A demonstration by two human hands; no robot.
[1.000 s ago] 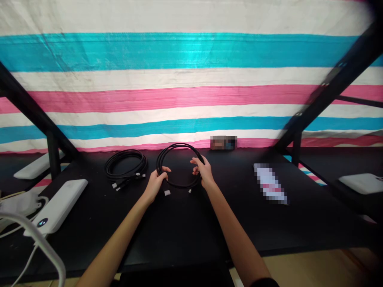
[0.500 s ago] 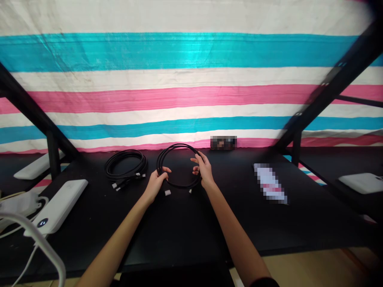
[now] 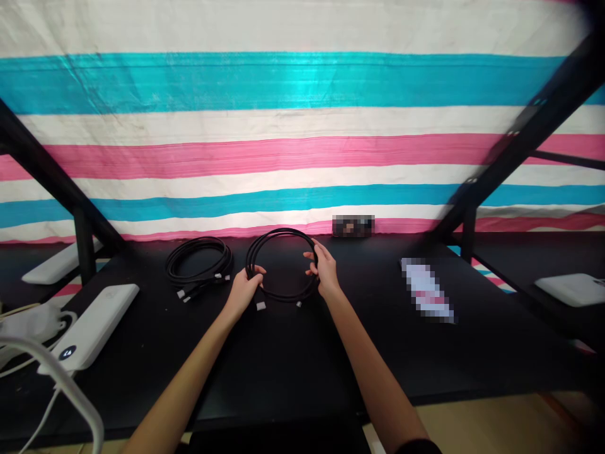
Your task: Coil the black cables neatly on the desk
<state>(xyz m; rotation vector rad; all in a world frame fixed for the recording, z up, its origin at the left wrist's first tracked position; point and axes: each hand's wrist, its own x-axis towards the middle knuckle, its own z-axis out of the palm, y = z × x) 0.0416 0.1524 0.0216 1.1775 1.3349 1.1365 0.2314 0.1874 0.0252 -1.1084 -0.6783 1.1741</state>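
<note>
Both hands hold a black cable [image 3: 282, 231] wound into a round coil above the dark table. On the coil's left side, my left hand [image 3: 246, 287] is closed with the thumb over the strands. My right hand [image 3: 325, 268] grips the opposite side, its fingers curled around the loops. A pale rectangular plug [image 3: 261, 306] hangs below the coil near my left hand, and a smaller metal connector [image 3: 299, 304] shows at the lower right. Just left of my left hand lies another coiled black cable [image 3: 198, 277], its several connector ends pointing toward me.
A white power bank [image 3: 101, 325] with a small round display lies on the table's left, beside a white power strip [image 3: 33, 325] and a curved white tube [image 3: 70, 378]. A blurred-out flat item [image 3: 425, 291] lies to the right. Black frame bars [image 3: 515, 145] slope at both sides.
The coil in my hands has shifted very slightly, and its dangling plug has swung a little left and down. Both hands keep their grip in nearly the same place.
</note>
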